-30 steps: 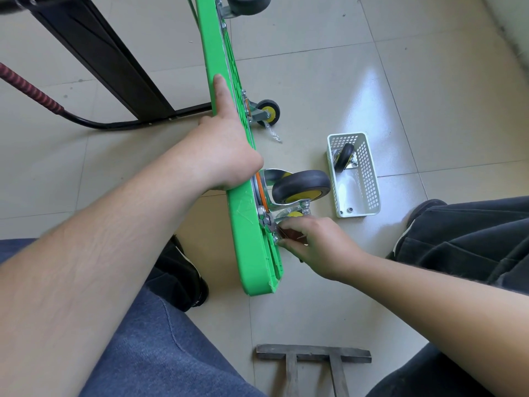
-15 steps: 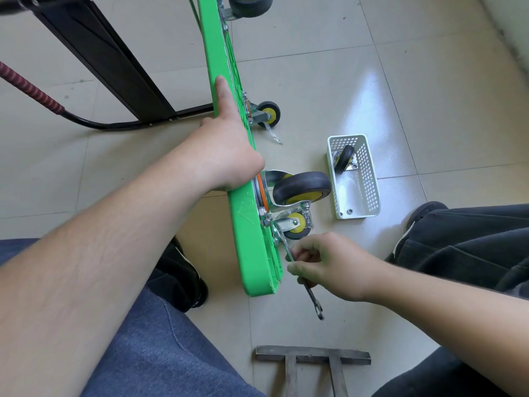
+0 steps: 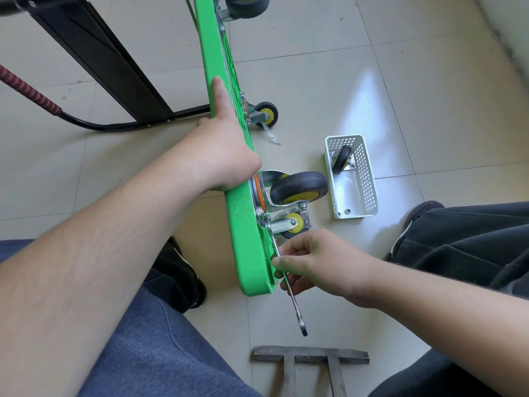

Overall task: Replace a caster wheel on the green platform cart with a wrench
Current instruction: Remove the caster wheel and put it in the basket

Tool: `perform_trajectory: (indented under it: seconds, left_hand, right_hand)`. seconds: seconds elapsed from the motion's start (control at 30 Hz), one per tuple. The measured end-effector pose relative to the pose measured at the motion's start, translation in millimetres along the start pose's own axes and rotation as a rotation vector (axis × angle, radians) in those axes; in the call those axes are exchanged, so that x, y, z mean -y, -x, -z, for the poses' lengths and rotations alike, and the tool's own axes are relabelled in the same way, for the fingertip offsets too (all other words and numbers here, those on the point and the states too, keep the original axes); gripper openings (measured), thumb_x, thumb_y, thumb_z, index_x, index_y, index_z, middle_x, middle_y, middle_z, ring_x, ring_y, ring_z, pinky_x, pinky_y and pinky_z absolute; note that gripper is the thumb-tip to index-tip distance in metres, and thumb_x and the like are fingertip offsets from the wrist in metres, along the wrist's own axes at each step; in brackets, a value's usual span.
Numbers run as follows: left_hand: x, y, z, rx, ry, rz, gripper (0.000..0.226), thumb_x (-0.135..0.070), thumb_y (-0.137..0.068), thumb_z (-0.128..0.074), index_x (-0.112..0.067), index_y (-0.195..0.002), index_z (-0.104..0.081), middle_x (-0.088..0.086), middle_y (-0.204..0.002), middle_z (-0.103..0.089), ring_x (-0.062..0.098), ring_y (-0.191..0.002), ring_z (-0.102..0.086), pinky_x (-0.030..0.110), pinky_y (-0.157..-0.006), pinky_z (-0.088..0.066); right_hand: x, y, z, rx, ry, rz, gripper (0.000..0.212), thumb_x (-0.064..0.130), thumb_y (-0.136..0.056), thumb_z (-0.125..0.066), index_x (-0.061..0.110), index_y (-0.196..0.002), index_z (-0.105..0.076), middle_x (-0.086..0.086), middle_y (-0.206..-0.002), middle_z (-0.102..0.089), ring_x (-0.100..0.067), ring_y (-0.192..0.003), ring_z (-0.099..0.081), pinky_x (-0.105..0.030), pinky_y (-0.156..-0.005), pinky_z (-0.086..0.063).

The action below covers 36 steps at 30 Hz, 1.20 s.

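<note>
The green platform cart (image 3: 246, 247) stands on its edge, its underside facing right. My left hand (image 3: 226, 156) grips its upper rim, index finger stretched along the edge. A large black-and-yellow caster wheel (image 3: 299, 188) is mounted near the cart's near end, with a smaller caster (image 3: 292, 223) just below it. My right hand (image 3: 312, 259) pinches a thin silver wrench (image 3: 296, 306) whose upper end sits at the caster's mounting plate; its lower end points down toward the floor.
A white plastic basket (image 3: 369, 179) on the tiled floor holds a loose caster (image 3: 341, 160) and a small nut. Another caster (image 3: 266, 113) sits farther along the cart. The black folded handle (image 3: 94, 64) lies at left. A grey metal frame (image 3: 310, 356) lies near my knees.
My right hand has swung the wrench downward from close against the caster plate, so the handle now points toward the floor. My left hand has stayed on the cart rim.
</note>
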State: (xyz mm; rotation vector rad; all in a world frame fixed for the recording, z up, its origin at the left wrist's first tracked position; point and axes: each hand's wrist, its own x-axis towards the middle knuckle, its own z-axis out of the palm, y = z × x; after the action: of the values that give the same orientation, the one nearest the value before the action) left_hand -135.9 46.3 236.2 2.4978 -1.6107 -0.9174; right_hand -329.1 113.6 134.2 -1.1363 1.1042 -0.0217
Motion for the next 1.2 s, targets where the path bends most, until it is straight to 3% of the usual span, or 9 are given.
perform_trajectory:
  seconds: [0.1, 0.17, 0.27, 0.37, 0.57, 0.7, 0.83, 0.97, 1.2]
  left_hand:
    - [0.2, 0.4, -0.3, 0.011, -0.005, 0.002, 0.111, -0.019, -0.094, -0.057, -0.024, -0.157, 0.035, 0.03, -0.125, -0.059, 0.021, -0.057, -0.047, 0.028, -0.046, -0.028]
    - [0.3, 0.6, -0.6, 0.01, -0.005, 0.002, 0.111, -0.019, -0.094, -0.057, -0.024, -0.157, 0.035, 0.03, -0.127, -0.059, 0.021, -0.058, -0.048, 0.028, -0.046, -0.028]
    - [0.0, 0.1, -1.0, 0.002, 0.001, 0.006, 0.111, -0.019, -0.094, -0.057, -0.024, -0.156, 0.035, 0.03, -0.12, -0.059, 0.022, -0.058, -0.048, 0.028, -0.046, -0.029]
    - [-0.2, -0.6, -0.7, -0.01, 0.008, 0.003, 0.112, -0.019, -0.094, -0.057, -0.025, -0.156, 0.036, 0.022, -0.1, -0.049, 0.022, -0.058, -0.048, 0.028, -0.046, -0.029]
    - [0.4, 0.2, -0.6, -0.01, 0.01, -0.004, 0.113, -0.018, -0.093, -0.057, -0.025, -0.156, 0.036, 0.017, -0.098, -0.047, 0.021, -0.057, -0.048, 0.028, -0.045, -0.029]
    - [0.4, 1.1, 0.4, 0.002, 0.009, -0.002, 0.112, -0.018, -0.093, -0.057, -0.025, -0.156, 0.035, 0.029, -0.113, -0.058, 0.021, -0.057, -0.048, 0.028, -0.045, -0.029]
    - [1.1, 1.6, -0.9, 0.004, 0.008, 0.002, 0.111, -0.018, -0.093, -0.056, -0.025, -0.157, 0.035, 0.03, -0.13, -0.059, 0.02, -0.055, -0.047, 0.027, -0.044, -0.028]
    - [2.8, 2.8, -2.7, -0.017, 0.046, -0.001, 0.113, -0.019, -0.091, -0.058, -0.028, -0.158, 0.032, 0.027, -0.131, -0.058, 0.019, -0.058, -0.05, 0.028, -0.046, -0.029]
    - [8.0, 12.2, -7.3, -0.049, 0.155, -0.018, 0.11, -0.029, -0.092, -0.061, -0.036, -0.16, 0.026, 0.021, -0.125, -0.058, 0.018, -0.066, -0.053, 0.029, -0.049, -0.032]
  right_hand:
    - [-0.6, -2.3, -2.1, 0.014, 0.0, 0.015, 0.02, 0.018, -0.097, -0.07, -0.002, -0.095, -0.073, -0.009, -0.075, -0.07, -0.018, -0.065, -0.069, -0.031, -0.072, -0.062]
    - [-2.1, -4.5, -2.6, 0.018, 0.009, 0.032, 0.021, 0.017, -0.098, -0.068, -0.003, -0.094, -0.072, -0.009, -0.074, -0.069, -0.017, -0.065, -0.068, -0.031, -0.071, -0.062]
    - [-6.5, -9.8, -0.8, 0.006, 0.072, 0.066, 0.018, 0.02, -0.098, -0.069, 0.004, -0.09, -0.072, -0.01, -0.075, -0.071, -0.02, -0.07, -0.07, -0.041, -0.08, -0.064]
    - [-12.3, -16.5, 1.9, -0.012, 0.187, 0.121, 0.018, 0.028, -0.095, -0.071, 0.013, -0.086, -0.072, -0.011, -0.081, -0.074, -0.028, -0.079, -0.072, -0.05, -0.086, -0.062]
    - [-16.8, -29.6, 6.4, -0.034, 0.38, 0.202, 0.013, 0.027, -0.096, -0.071, 0.018, -0.087, -0.072, 0.005, -0.077, -0.073, -0.013, -0.077, -0.073, -0.039, -0.084, -0.061]
    - [-21.1, -35.4, 9.3, -0.056, 0.487, 0.283, 0.012, 0.026, -0.096, -0.07, 0.029, -0.084, -0.067, 0.012, -0.073, -0.067, -0.005, -0.072, -0.065, -0.028, -0.077, -0.055]
    - [-27.2, -42.3, 12.9, -0.131, 0.557, 0.408, 0.013, 0.027, -0.097, -0.068, 0.024, -0.087, -0.062, 0.009, -0.077, -0.064, -0.016, -0.074, -0.063, -0.036, -0.076, -0.054]
    - [-30.4, -48.3, 15.8, -0.195, 0.596, 0.49, 0.019, 0.025, -0.098, -0.068, 0.026, -0.085, -0.054, 0.008, -0.072, -0.054, -0.014, -0.064, -0.055, -0.039, -0.069, -0.052]
    - [-32.0, -48.7, 14.7, -0.221, 0.64, 0.497, 0.014, 0.028, -0.098, -0.069, 0.022, -0.089, -0.059, 0.006, -0.073, -0.055, -0.007, -0.062, -0.054, -0.035, -0.067, -0.049]
